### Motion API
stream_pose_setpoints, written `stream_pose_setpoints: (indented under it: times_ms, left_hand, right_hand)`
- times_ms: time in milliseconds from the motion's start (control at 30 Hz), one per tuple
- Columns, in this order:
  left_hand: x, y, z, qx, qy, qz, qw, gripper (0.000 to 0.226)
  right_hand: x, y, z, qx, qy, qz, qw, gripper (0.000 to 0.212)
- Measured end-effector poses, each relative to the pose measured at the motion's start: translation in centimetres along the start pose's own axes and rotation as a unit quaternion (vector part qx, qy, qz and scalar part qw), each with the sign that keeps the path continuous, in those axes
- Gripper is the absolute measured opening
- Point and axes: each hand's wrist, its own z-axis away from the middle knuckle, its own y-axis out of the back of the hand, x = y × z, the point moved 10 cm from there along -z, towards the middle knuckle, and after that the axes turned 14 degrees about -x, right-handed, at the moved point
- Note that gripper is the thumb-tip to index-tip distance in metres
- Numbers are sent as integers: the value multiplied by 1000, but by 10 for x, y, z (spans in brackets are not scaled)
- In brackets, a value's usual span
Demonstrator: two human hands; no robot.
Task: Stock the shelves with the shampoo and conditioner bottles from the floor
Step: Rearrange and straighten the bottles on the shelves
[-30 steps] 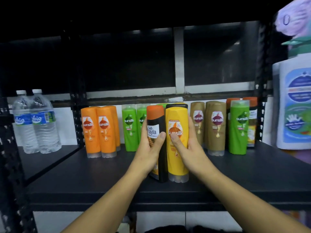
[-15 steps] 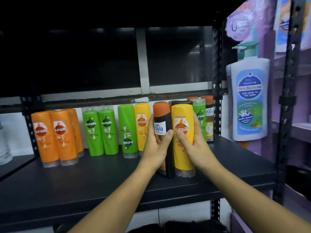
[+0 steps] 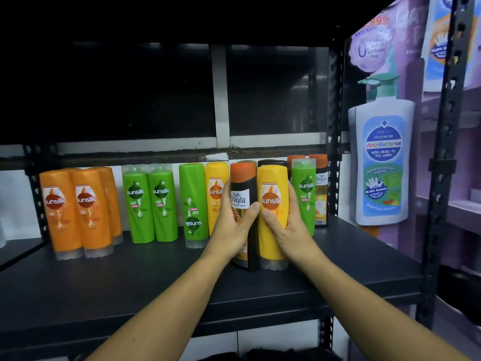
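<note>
Left hand [image 3: 231, 225] grips the black bottle [image 3: 243, 204]; right hand [image 3: 289, 227] grips the yellow bottle [image 3: 272, 188] (bottles touching), above the shelf [image 3: 130, 282].

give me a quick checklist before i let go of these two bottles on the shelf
1. Grip of left hand on the black Safi Shayla bottle: ok.
2. Grip of right hand on the yellow sunsilk bottle: ok.
3. Both bottles upright, side by side: ok.
4. Bases flat on the shelf: cannot tell.
5. Back row facing the right way: not ok, one green bottle has its label upside down.
</note>
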Motion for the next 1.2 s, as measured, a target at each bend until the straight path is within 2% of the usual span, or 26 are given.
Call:
stream_pose_setpoints:
  times_ms: [233, 400, 500, 567, 633, 733, 800, 867, 967, 1067, 1200]
  left_hand:
    - [-14, 1, 5, -19, 32, -11, 999, 78]
    - [-22, -8, 23, -102, 98, -51, 989, 76]
    - [-32, -6, 43, -183, 140, -140, 963, 80]
    - [-35, -1, 59, -233, 150, -204, 939, 84]
    - [-31, 4, 74, -266, 150, -258, 917, 85]
    - [-27, 14, 89, -291, 169, -310, 889, 80]
    - [-30, 25, 96, -296, 192, -348, 869, 77]
    - [-34, 37, 103, -301, 213, -373, 851, 73]
    - [-37, 56, 112, -307, 230, -382, 841, 66]
    - [-41, 76, 120, -315, 235, -396, 830, 60]
    - [-52, 109, 127, -313, 262, -405, 818, 57]
  right_hand:
    - [16, -10, 5, -45, -26, 15, 999, 88]
    - [23, -11, 28, -112, -108, 99, 983, 76]
    - [14, -5, 45, -107, -140, 244, 954, 60]
    - [8, -1, 55, -93, -167, 357, 914, 43]
    - [1, 3, 66, -67, -189, 420, 885, 37]
    - [-21, -8, 81, -44, -136, 472, 870, 32]
    - [-30, -33, 86, -96, -94, 466, 875, 31]
    - [-32, -69, 85, -197, -67, 427, 880, 36]
    - [-38, -120, 79, -310, -37, 387, 868, 40]
    - [-37, -151, 66, -358, -40, 378, 853, 44]
    - [-19, -175, 43, -404, -96, 376, 828, 57]
